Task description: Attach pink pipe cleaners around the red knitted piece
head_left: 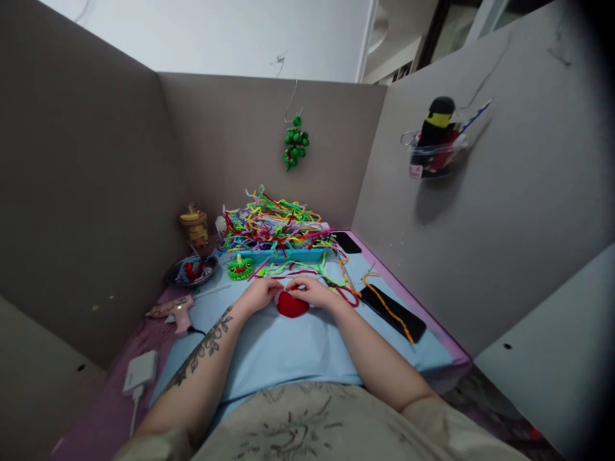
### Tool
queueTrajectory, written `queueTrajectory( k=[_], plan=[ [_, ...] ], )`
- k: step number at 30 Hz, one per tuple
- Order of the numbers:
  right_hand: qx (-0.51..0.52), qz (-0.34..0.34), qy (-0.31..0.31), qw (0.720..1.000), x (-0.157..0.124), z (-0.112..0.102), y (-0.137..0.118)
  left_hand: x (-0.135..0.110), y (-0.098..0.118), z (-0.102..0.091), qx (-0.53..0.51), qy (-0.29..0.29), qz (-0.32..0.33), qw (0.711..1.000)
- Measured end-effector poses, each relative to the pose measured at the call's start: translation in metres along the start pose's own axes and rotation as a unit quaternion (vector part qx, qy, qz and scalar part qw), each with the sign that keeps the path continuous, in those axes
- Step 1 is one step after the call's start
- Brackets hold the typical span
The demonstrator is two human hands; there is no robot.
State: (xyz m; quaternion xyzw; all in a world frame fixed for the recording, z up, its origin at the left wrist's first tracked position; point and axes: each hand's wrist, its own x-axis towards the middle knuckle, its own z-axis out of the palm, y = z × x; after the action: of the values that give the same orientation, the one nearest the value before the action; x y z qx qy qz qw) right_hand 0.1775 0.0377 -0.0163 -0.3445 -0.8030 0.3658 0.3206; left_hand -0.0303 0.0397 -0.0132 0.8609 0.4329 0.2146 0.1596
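Hands: red fuzzy piece (pixel 292 306) is gripped by left hand (pixel 261 295) and right hand (pixel 313 291).
Blue tray (pixel 288 256): heaped with pipe cleaners (pixel 270 224).

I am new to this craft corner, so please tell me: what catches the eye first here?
The bright tangle of pipe cleaners at the back of the blue mat stands out most. In front of it, the left hand and right hand meet over a red fuzzy piece. A green bead cluster hangs on the back wall above.
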Motion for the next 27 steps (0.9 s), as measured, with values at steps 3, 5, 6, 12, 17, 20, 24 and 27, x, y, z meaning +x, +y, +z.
queueTrajectory(
  k=[3, 5, 6, 12, 17, 20, 24, 27],
  plan=[
    [0.004, 0.003, 0.000, 1.000, 0.000, 0.000, 0.002, 0.000, 0.000, 0.001, -0.001, -0.015, 0.012, 1.000],
    [0.007, 0.008, 0.002, 1.000, 0.001, 0.001, 0.002, -0.001, 0.001, 0.001, 0.003, -0.017, 0.012, 1.000],
    [0.007, 0.009, 0.002, 1.000, 0.000, 0.001, 0.002, -0.001, 0.001, 0.001, 0.006, -0.013, 0.010, 1.000],
    [-0.001, 0.008, 0.006, 1.000, 0.000, 0.000, 0.001, -0.003, 0.007, -0.006, 0.016, 0.008, 0.010, 1.000],
    [0.000, -0.003, 0.010, 1.000, 0.001, 0.001, 0.005, -0.004, 0.011, -0.011, 0.009, 0.028, 0.008, 1.000],
    [-0.021, -0.009, 0.028, 0.999, 0.002, 0.001, 0.007, -0.004, 0.011, -0.010, 0.006, 0.030, 0.013, 0.999],
    [0.013, -0.001, 0.136, 0.991, 0.005, -0.001, 0.007, -0.004, 0.011, -0.010, 0.005, 0.024, 0.015, 1.000],
    [0.044, 0.020, 0.175, 0.983, 0.006, -0.005, 0.006, -0.004, 0.011, -0.011, 0.010, 0.021, 0.011, 1.000]
  ],
)
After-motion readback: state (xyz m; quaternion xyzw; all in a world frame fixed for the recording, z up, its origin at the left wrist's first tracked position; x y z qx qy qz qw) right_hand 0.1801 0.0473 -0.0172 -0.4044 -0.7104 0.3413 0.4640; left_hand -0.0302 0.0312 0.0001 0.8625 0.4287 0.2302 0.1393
